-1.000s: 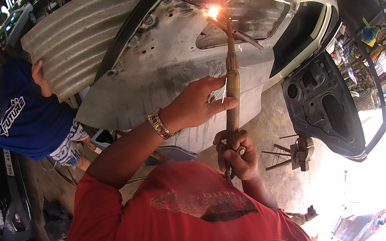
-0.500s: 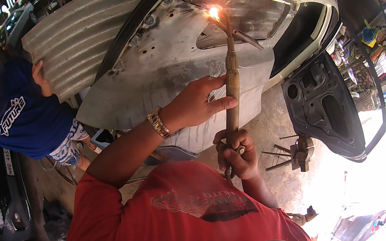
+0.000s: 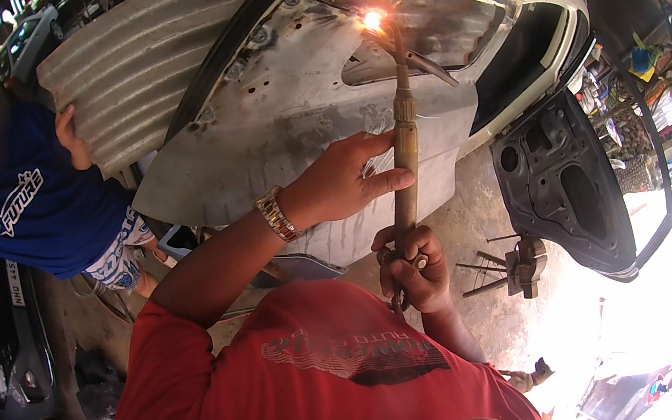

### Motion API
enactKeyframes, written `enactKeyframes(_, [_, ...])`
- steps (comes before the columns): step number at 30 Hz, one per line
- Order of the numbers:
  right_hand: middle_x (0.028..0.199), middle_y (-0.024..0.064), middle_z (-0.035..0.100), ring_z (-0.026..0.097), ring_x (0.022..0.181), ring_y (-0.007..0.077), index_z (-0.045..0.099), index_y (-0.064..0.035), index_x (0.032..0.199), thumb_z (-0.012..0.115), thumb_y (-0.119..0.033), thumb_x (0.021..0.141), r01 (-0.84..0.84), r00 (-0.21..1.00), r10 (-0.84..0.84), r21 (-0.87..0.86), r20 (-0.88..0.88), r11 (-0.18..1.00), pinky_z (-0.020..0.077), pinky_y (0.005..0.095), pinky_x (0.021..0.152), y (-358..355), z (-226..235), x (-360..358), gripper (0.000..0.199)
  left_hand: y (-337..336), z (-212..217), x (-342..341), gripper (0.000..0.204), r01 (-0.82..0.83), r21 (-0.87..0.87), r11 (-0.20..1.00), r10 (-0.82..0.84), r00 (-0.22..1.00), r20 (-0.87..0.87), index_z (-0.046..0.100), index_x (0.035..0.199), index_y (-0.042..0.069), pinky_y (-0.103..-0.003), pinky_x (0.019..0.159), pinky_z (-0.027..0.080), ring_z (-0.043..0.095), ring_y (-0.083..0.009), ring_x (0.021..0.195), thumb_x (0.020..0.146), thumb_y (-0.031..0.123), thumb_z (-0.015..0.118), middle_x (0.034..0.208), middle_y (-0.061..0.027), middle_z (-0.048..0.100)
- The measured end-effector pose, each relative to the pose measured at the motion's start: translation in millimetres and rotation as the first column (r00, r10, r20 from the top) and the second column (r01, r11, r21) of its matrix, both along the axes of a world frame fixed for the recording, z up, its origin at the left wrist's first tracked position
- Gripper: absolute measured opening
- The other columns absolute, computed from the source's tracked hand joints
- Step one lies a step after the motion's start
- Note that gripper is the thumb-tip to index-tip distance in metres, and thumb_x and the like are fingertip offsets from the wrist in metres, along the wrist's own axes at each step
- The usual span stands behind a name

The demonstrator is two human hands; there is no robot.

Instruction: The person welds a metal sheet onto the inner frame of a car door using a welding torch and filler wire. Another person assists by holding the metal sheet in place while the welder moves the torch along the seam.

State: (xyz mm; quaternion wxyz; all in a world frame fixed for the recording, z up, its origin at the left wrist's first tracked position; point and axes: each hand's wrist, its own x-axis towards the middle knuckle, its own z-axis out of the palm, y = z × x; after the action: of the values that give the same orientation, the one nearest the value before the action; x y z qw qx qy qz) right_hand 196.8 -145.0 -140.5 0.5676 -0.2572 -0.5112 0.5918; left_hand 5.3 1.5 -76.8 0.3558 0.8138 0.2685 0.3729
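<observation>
Head view: left hand (image 3: 345, 181) and right hand (image 3: 414, 266), fingers wrapped around a brass torch (image 3: 404, 157), flame (bright orange) on the white door panel (image 3: 287, 105).

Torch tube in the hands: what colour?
Brass-yellow torch, flame at its tip, clearest in the head view.
</observation>
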Motion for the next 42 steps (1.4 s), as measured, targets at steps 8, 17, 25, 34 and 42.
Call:
enactKeyframes(8, [0.123,0.028,0.056,0.063,0.063,0.011,0.042,-0.0071,0.106,0.05,0.01,0.1,-0.032,0.999,0.032,0.004,-0.026,0.999,0.0512,0.0226,0.052,0.1,4.3,-0.6,0.02,-0.4,-0.2,-1.3,0.055,-0.01,0.008,1.0,0.011,0.999,-0.035,0.063,0.144,0.01,-0.04,0.083,0.052,0.064,-0.0253,0.09,0.1,0.041,0.075,0.105,-0.014,0.07])
enactKeyframes(17, [0.123,0.0281,0.056,0.062,0.061,0.0109,0.042,-0.007,0.106,0.051,0.01,0.1,-0.038,0.999,0.038,0.018,-0.033,0.999,0.0518,0.0229,0.053,0.6,1.9,0.4,0.02,-0.4,0.4,0.5,0.053,0.003,0.038,0.999,-0.003,1.0,0.005,0.065,0.141,0.01,-0.039,0.081,0.052,0.063,-0.0244,0.088,0.099,0.041,0.076,0.105,-0.0128,0.07])
enactKeyframes(25, [0.123,0.0299,0.056,0.062,0.059,0.0117,0.043,-0.0076,0.107,0.053,0.007,0.1,-0.022,1.0,0.022,0.013,-0.016,1.0,0.0512,0.0234,0.052,0.8,-0.3,1.3,0.019,-0.2,0.6,0.4,0.055,-0.005,0.014,1.0,0.005,1.0,-0.007,0.065,0.141,0.01,-0.038,0.079,0.051,0.061,-0.0231,0.087,0.098,0.041,0.077,0.108,-0.0128,0.071])
enactKeyframes(34, [0.124,0.03,0.056,0.062,0.059,0.0116,0.043,-0.0075,0.107,0.054,0.007,0.1,-0.036,0.999,0.036,0.019,-0.015,0.999,0.0508,0.0229,0.051,1.0,-1.4,1.8,0.019,-1.8,-0.5,-0.7,0.056,-0.008,0.018,1.0,0.008,1.0,0.01,0.065,0.143,0.011,-0.038,0.078,0.051,0.06,-0.0224,0.085,0.099,0.042,0.077,0.103,-0.0121,0.069])
enactKeyframes(42, [0.122,0.033,0.057,0.063,0.056,0.0136,0.044,-0.0083,0.109,0.059,0.002,0.1,0.003,1.0,-0.003,-0.012,-0.015,1.0,0.0517,0.0241,0.051,1.2,-0.2,0.8,0.02,-0.8,1.5,1.2,0.059,-0.028,-0.022,0.999,0.028,0.999,-0.02,0.064,0.144,0.012,-0.041,0.082,0.052,0.062,-0.0275,0.088,0.098,0.046,0.076,0.104,-0.015,0.069])
